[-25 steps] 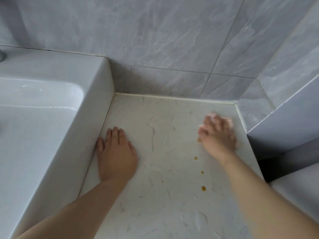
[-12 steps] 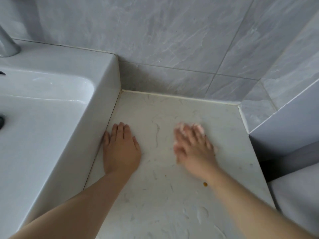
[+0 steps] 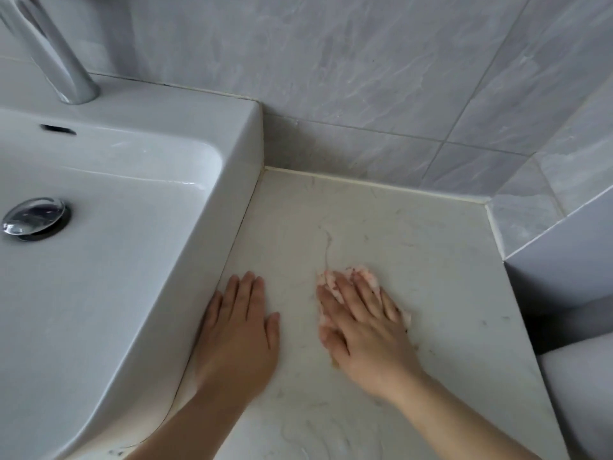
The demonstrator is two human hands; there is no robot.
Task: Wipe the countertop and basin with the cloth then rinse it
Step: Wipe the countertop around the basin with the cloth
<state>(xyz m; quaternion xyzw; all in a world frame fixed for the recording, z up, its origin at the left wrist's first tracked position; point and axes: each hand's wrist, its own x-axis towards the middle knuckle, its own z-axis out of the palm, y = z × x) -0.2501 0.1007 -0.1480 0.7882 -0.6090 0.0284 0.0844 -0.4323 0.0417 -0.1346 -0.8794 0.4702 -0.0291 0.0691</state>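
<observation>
Being pressed onto the worktop (image 3: 438, 260) under the flat right hand (image 3: 365, 330), the cloth (image 3: 369, 276); left hand (image 3: 238, 336) flat beside the basin (image 3: 132, 277).

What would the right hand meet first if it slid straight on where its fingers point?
The right hand crosses bare countertop, then probably meets the basin's side wall by the tiled back wall.
</observation>
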